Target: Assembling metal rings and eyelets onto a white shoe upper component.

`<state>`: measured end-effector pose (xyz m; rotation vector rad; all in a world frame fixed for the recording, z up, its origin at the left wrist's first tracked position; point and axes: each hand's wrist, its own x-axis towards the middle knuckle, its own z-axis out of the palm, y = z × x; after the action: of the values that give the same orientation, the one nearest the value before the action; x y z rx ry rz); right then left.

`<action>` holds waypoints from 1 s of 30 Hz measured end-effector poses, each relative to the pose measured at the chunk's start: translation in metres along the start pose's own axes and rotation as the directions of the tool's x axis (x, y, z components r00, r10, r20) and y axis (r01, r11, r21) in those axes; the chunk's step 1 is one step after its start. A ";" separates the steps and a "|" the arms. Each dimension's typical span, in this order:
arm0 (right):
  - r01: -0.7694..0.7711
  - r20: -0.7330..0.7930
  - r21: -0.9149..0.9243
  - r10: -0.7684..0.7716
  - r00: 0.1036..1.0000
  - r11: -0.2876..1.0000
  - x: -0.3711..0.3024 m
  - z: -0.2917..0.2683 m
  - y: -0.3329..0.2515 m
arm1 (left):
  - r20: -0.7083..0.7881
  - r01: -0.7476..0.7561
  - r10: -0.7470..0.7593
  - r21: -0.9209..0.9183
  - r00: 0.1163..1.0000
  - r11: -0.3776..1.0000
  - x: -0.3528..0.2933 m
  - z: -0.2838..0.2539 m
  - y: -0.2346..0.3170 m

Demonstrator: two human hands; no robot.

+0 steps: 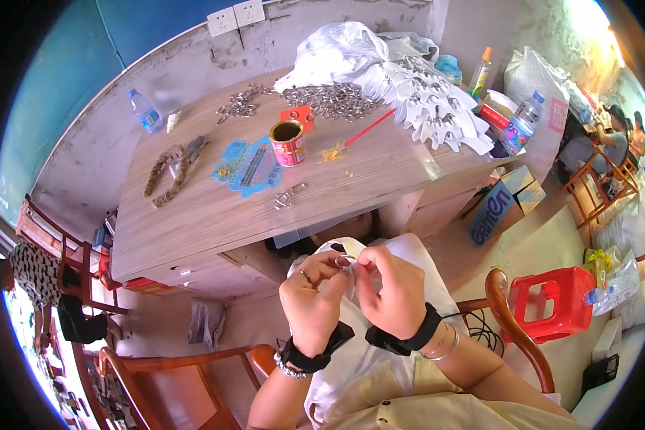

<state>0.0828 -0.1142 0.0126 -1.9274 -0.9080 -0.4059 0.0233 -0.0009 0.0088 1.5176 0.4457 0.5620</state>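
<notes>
Above my lap my left hand (312,301) and my right hand (394,290) meet, both closed in a fingertip pinch. Between them shows a small silvery metal ring (345,257), partly covered by the fingers. Its finer shape is too small to make out. Beyond the hands, near the table's front edge, lie a few metal clasps (290,196). An open pink-labelled tin can (288,143) stands farther back beside a blue printed card (249,166). A red stick (369,129) with a yellowish smear at its tip rests to the can's right.
Heaps of metal clasps (330,100) and white cards with metal pieces (437,107) cover the table's back. A braided cord loop (166,172) lies left. Bottles (524,123) stand right. A red stool (552,304), a cardboard box (505,204) and wooden chairs (172,387) surround me; other people sit farther off.
</notes>
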 end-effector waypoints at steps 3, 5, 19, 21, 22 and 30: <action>-0.158 0.107 0.104 0.147 0.983 0.982 0.004 0.005 0.001 | -0.016 -0.066 0.067 0.091 0.998 0.994 0.003 0.000 -0.007; -0.229 0.182 0.136 0.203 0.962 0.964 0.005 0.006 0.009 | -0.007 -0.024 0.024 0.088 1.000 0.996 0.004 0.002 -0.013; -0.090 0.048 0.001 0.090 0.995 0.996 0.010 0.006 0.028 | -0.025 -0.074 0.077 0.111 0.997 0.991 0.021 0.023 -0.013; -0.086 0.056 -0.018 0.087 0.995 0.996 0.009 0.004 0.026 | -0.025 -0.123 0.129 0.161 0.991 0.979 0.019 0.025 -0.010; -0.068 0.040 0.004 0.068 0.997 0.998 0.009 0.005 0.026 | -0.023 -0.147 0.154 0.178 0.988 0.973 0.017 0.024 -0.009; 0.094 -0.019 0.027 -0.094 0.995 0.995 0.008 0.005 0.020 | -0.063 -0.164 0.173 0.124 0.983 0.979 0.013 0.014 0.000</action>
<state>0.1021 -0.1121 0.0022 -1.8581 -0.9905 -0.4622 0.0420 -0.0038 0.0098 1.6624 0.4147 0.7366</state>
